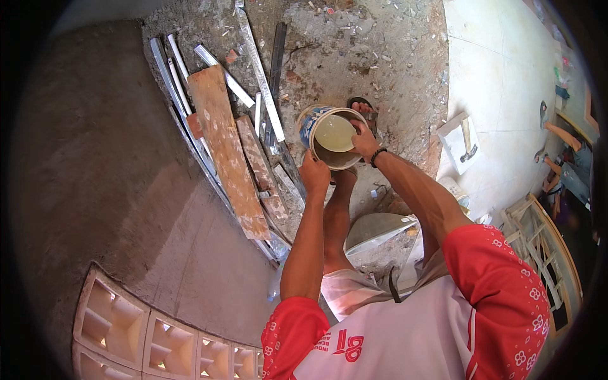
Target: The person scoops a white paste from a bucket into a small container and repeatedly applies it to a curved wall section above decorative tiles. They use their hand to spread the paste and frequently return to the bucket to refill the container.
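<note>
I hold a round bucket (pixel 316 123) with a blue and white printed side, tilted toward me, with pale yellowish liquid (pixel 334 133) inside. My left hand (pixel 315 176) grips its lower rim from beneath. My right hand (pixel 365 140), a dark band on its wrist, grips the rim on the right side. The bucket hangs over rough, rubble-strewn ground. My bare leg and a sandalled foot (pixel 362 106) show just behind the bucket.
Wooden planks (pixel 225 149) and metal strips (pixel 259 76) lean along a grey plastered wall (pixel 95 171) on the left. A hammer (pixel 467 142) lies on a white board at right. A wooden frame (pixel 544 247) and ventilation blocks (pixel 145 335) sit lower down.
</note>
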Demonstrator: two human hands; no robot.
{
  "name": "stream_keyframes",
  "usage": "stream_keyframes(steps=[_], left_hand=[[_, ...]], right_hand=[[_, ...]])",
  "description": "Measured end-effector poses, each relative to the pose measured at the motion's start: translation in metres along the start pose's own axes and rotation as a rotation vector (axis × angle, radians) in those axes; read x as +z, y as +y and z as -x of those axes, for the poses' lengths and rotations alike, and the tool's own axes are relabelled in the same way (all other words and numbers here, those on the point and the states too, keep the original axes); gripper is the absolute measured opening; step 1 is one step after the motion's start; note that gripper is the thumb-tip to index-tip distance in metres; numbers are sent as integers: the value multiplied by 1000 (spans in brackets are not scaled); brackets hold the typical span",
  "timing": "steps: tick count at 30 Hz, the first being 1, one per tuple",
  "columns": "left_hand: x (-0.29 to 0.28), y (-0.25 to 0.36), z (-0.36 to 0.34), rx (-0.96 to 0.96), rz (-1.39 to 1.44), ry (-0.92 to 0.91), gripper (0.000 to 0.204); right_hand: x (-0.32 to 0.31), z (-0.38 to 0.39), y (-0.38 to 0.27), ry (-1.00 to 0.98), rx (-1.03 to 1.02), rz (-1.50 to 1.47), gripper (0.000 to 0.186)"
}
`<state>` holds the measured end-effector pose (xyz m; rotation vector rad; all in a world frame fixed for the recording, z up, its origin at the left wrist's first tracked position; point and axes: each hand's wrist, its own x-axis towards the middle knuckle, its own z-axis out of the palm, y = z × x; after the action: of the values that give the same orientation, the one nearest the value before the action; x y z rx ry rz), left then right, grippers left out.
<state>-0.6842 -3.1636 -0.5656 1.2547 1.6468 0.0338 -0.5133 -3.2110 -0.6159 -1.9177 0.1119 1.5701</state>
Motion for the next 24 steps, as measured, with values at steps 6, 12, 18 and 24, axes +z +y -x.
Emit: stream_keyframes(steps=[6, 12, 18, 24], left_hand=[[-22, -17, -12, -309, 380, -203, 48], [-51, 7, 19, -359, 600, -198, 67], [-141, 113, 112, -127, 714, -448, 77], [-224, 194, 189, 166, 831, -380, 69]], right_hand=[[-12, 43, -8, -157, -121, 112, 54], [-27, 120, -62, -335, -105, 159, 56], [-32, 229, -151, -462, -199, 290, 58], [-11, 355, -270, -606, -329, 397, 60]])
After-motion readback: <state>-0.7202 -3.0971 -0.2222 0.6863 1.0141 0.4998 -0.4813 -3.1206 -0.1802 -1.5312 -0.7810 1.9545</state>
